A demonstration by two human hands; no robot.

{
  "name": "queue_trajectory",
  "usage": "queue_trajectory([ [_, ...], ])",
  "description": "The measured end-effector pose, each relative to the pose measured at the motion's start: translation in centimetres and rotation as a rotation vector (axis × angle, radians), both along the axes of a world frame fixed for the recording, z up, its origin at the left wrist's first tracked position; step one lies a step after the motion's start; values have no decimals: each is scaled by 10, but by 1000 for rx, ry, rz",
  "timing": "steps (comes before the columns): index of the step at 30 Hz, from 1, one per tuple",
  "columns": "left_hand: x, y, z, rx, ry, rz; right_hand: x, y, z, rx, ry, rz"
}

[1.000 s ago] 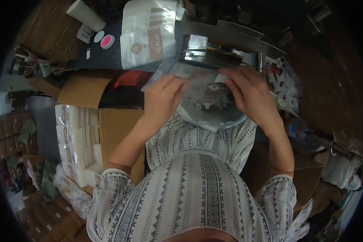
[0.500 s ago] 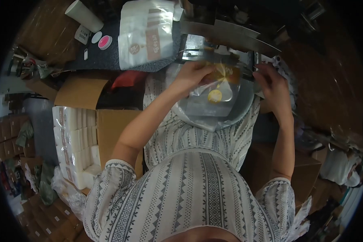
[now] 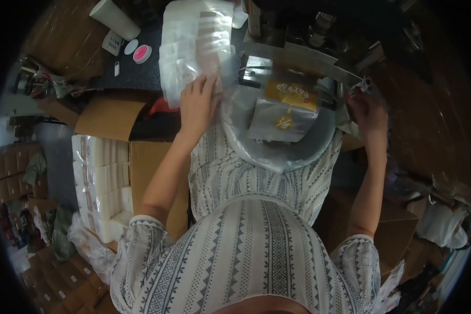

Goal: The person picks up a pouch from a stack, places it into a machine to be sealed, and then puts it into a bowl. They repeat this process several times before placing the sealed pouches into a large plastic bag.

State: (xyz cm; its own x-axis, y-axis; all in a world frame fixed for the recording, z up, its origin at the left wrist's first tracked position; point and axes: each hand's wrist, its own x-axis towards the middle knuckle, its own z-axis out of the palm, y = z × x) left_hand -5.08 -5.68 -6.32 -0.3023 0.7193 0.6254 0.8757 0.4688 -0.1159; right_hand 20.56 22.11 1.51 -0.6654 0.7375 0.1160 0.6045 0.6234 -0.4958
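Observation:
My left hand (image 3: 196, 107) rests on the near end of a fanned stack of clear plastic pouches (image 3: 196, 47), fingers extended over the top ones. In front of me, a clear pouch with a gold printed band (image 3: 285, 110) lies over a basin lined with clear plastic (image 3: 240, 138). Beyond that pouch is a metal machine with a long plate (image 3: 309, 56). My right hand (image 3: 370, 118) is at the machine's right end, its fingers curled together. What they hold, if anything, is hidden in shadow.
On the dark cloth-covered surface at left are a white cup (image 3: 115, 20), a pink-topped round container (image 3: 141, 54) and a small label card (image 3: 112, 43). An open carton (image 3: 157, 183) with white packs (image 3: 97, 183) stands left of my lap. Another carton (image 3: 377, 225) is at right.
My left hand has left the gold-banded pouch and moved left onto the pouch stack, which is now fanned. The gold-banded pouch lies over the basin. My right hand's fingers have curled in.

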Motion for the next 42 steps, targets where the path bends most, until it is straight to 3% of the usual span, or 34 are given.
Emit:
queue_trajectory([
  [1,1,-9,2,39,-219,58,0,-4,4,-8,-6,-2],
  [2,6,-16,5,79,-442,122,0,-7,8,-193,81,45],
  [3,13,-18,10,78,-448,127,-2,-10,12,-374,170,94],
  [4,20,-17,19,103,-490,143,-12,-22,17,-375,167,99],
  [6,30,-15,35,129,-525,160,-41,-57,26,-445,382,423],
  [7,35,-14,40,163,-487,136,-52,-68,25,-447,385,425],
  [9,45,-13,51,195,-448,117,-69,-80,21,-47,387,627],
  [10,49,-11,55,186,-450,87,-74,-82,19,-45,390,627],
  [12,59,-7,62,174,-458,51,-76,-82,16,235,331,676],
  [13,64,-5,65,161,-520,-21,-75,-83,16,234,329,672],
  [15,70,3,64,147,-586,-98,-71,-84,16,-44,362,716],
  [16,73,7,62,104,-738,-167,-68,-82,16,-44,359,712],
  [18,79,18,53,59,-887,-239,-63,-75,18,-397,259,591],
  [20,81,34,42,-7,-1266,-260,-57,-65,8,-411,307,500],
  [21,80,41,42,-4,-1266,-266,-54,-60,5,-421,355,411],
  [22,78,50,44,-12,-1508,-217,-49,-55,7,-413,356,409],
  [23,75,59,45,-23,-1748,-165,-41,-52,8,-357,328,345],
  [24,71,69,39,-24,-1748,-170,-32,-49,9,-304,298,280],
  [26,65,86,23,285,-2184,-183,-11,-42,8,-194,234,283],
  [28,64,96,27,326,-2232,-157,2,-33,10,-85,170,294],
  [29,64,97,30,372,-2278,-130,5,-28,15,67,28,140],
  [30,64,95,32,372,-2278,-124,10,-22,16,217,-114,-16],
  [31,65,91,33,336,-2197,-132,14,-9,4,210,-116,-16],
  [33,58,79,34,299,-2115,-139,14,22,-25,244,-442,52],
  [35,27,58,30,385,-977,-67,3,14,-6,215,-410,39],
  [36,21,42,17,379,-981,-61,5,7,0,164,-392,21],
  [38,8,16,-8,-114,13,213,9,6,2,113,-381,-24],
  [40,3,0,-1,-59,-107,118,8,3,12,68,-363,-63],
  [42,15,-12,6,-18,-244,14,7,-13,22,-314,104,36],
])
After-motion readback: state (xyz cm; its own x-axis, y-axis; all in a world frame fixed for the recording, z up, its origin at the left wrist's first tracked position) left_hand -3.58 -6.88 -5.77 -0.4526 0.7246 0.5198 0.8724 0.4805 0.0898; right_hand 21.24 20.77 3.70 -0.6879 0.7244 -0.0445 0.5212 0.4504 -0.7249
